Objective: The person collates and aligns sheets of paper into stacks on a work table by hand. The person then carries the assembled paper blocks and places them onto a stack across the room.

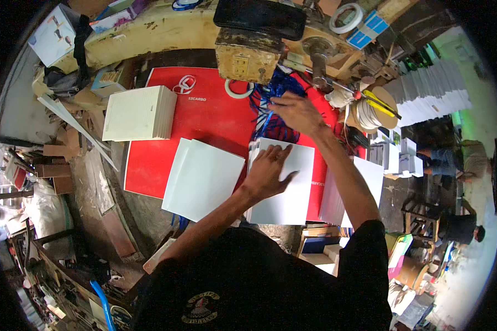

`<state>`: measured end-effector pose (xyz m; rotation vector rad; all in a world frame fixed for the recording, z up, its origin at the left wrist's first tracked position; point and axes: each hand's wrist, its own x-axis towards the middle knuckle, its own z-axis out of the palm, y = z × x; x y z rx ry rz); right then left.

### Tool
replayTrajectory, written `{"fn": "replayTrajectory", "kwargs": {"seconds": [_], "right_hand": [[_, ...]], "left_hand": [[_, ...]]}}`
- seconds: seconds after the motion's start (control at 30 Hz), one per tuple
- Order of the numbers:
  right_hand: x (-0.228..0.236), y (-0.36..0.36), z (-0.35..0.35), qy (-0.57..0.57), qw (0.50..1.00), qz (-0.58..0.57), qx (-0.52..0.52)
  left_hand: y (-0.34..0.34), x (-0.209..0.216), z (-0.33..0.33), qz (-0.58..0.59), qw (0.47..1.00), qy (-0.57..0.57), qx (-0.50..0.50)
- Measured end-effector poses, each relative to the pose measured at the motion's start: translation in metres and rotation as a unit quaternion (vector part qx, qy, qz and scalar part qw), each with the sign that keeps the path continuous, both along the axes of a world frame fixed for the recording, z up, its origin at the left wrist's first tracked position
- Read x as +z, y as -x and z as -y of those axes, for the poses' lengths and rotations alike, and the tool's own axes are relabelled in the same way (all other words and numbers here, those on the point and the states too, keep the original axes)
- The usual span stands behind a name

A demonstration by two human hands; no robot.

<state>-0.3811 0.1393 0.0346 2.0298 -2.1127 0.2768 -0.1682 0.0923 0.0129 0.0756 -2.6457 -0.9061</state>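
Note:
My left hand (pixel 268 174) lies with fingers spread on top of a thick white book block (pixel 295 193), its palm toward the page. Just beyond the block's far edge is a loose heap of shiny blue ribbons (pixel 290 85). Over that heap, my right hand (pixel 297 113) has its fingers bent together around a blue ribbon (pixel 269 118); the fingertips are partly hidden. To the left, slightly turned, sit white book blocks (pixel 204 176). Another white block (pixel 364 182) stands right of my right forearm.
A red sheet (pixel 210 124) covers the table. On it are a cream stack of books (pixel 135 115) and a white tape roll (pixel 237 91). A worn yellow box (pixel 246 58) stands at the far edge. Spools (pixel 373 110) and tall paper stacks (pixel 431 88) are at right.

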Motion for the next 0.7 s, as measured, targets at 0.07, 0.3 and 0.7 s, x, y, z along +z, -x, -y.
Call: {"fn": "replayTrajectory", "kwargs": {"seconds": [0.07, 0.3, 0.7], "right_hand": [[0.017, 0.017, -0.023, -0.011, 0.998, -0.008, -0.064], [0.033, 0.011, -0.154, 0.037, 0.897, 0.332, -0.289], [-0.031, -0.290, -0.179, 0.037, 0.510, 0.770, -0.380]], "left_hand": [[0.016, 0.002, -0.015, 0.050, 0.996, 0.079, 0.011], [0.032, -0.013, -0.013, -0.011, 0.999, 0.052, 0.008], [0.033, -0.009, 0.004, -0.126, 0.981, -0.149, 0.015]]}}
